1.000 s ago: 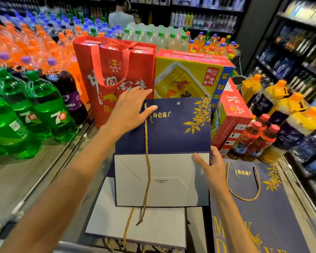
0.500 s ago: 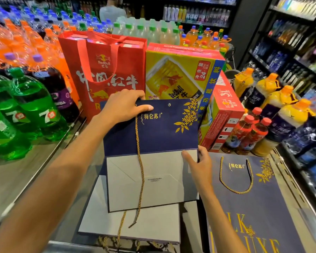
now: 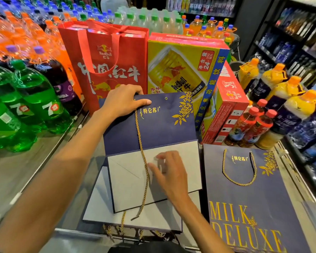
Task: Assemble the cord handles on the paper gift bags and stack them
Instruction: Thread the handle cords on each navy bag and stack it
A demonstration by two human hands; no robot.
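A folded navy gift bag with gold print lies in front of me, its grey bottom flap turned up. My left hand grips its top left corner, thumb on the face. A gold cord hangs from that corner down across the bag, one end loose. My right hand hovers over the grey flap beside the cord, fingers apart, holding nothing. An empty eyelet shows at the top right. More folded bags lie underneath. A finished navy bag with its cord handle lies to the right.
A red Red Bull bag and yellow and red drink cartons stand right behind the bags. Green soda bottles fill the left, juice bottles the right. A metal ledge runs along the left.
My right hand let go of the bag's right edge and moved left over the grey flap toward the cord. My left hand kept its grip on the top corner.
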